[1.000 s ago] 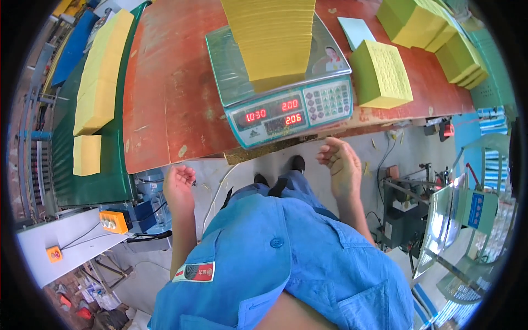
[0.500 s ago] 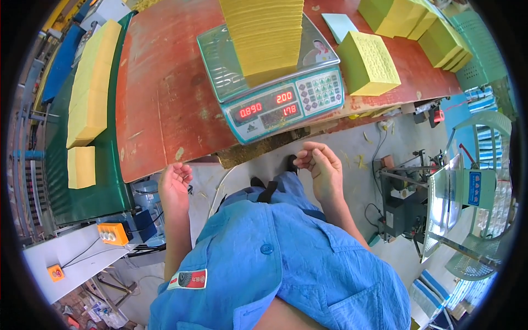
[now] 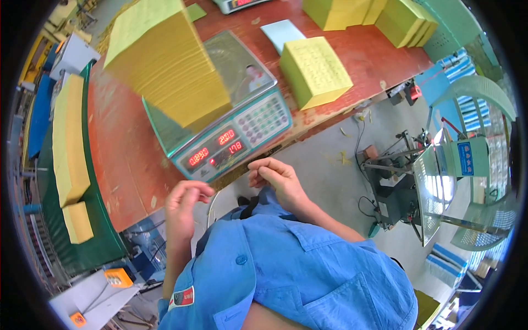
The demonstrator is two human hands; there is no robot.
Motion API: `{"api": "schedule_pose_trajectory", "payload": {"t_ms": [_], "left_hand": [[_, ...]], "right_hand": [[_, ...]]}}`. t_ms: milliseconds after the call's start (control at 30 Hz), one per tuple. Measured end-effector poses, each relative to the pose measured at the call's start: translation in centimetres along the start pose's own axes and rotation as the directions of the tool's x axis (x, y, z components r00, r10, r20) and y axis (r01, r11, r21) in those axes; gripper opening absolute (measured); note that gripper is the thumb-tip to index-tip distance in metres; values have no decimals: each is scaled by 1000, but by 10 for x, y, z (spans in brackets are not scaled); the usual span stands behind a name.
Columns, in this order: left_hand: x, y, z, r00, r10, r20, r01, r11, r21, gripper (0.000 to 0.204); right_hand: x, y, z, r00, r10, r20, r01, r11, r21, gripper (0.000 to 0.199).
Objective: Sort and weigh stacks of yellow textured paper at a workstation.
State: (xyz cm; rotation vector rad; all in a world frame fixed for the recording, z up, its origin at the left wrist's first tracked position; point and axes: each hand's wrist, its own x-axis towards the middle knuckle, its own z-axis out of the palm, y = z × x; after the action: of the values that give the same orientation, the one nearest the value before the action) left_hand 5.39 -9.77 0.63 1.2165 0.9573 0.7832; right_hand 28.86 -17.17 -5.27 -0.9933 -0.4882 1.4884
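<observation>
A tall stack of yellow paper sheets (image 3: 165, 69) rests on the steel pan of a digital weighing scale (image 3: 231, 137) with red lit digits, on a red-brown table (image 3: 124, 159). My left hand (image 3: 184, 206) hovers just below the table's front edge, fingers curled, holding nothing I can see. Close to the scale's front, under its keypad, my right hand (image 3: 278, 179) has its fingers bent inward and apart, with nothing visible in it. Both arms come out of a blue work shirt.
A smaller yellow stack (image 3: 314, 70) and a pale blue sheet (image 3: 281, 33) lie right of the scale. More yellow stacks (image 3: 366, 14) sit at the far right, and long ones (image 3: 69, 137) on a green bench at left. A metal machine (image 3: 410, 181) stands on the floor.
Both hands have risen from beside my lap toward the scale's front edge. The camera has tilted, so the scale and stack now look closer and slanted. The weight reading has dropped.
</observation>
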Motion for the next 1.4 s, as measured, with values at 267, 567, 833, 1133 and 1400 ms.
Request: {"api": "schedule_pose_trajectory", "payload": {"t_ms": [267, 567, 833, 1133, 1400], "left_hand": [[139, 53, 180, 734, 417, 536, -602, 764, 231, 14], [208, 37, 265, 630, 514, 582, -764, 273, 585, 20], [211, 35, 270, 605, 526, 597, -776, 223, 590, 11], [202, 34, 265, 566, 649, 509, -786, 236, 572, 9], [135, 24, 232, 410, 614, 675, -895, 130, 426, 17]], "right_hand": [[-1, -61, -65, 990, -101, -94, 104, 994, 30, 23], [-11, -98, -135, 965, -137, -222, 157, 985, 76, 22], [-2, -109, -143, 978, -104, -183, 117, 991, 60, 22], [-8, -113, -131, 960, -146, -238, 160, 986, 39, 22], [-14, -156, -123, 881, -272, -387, 253, 962, -100, 42]]}}
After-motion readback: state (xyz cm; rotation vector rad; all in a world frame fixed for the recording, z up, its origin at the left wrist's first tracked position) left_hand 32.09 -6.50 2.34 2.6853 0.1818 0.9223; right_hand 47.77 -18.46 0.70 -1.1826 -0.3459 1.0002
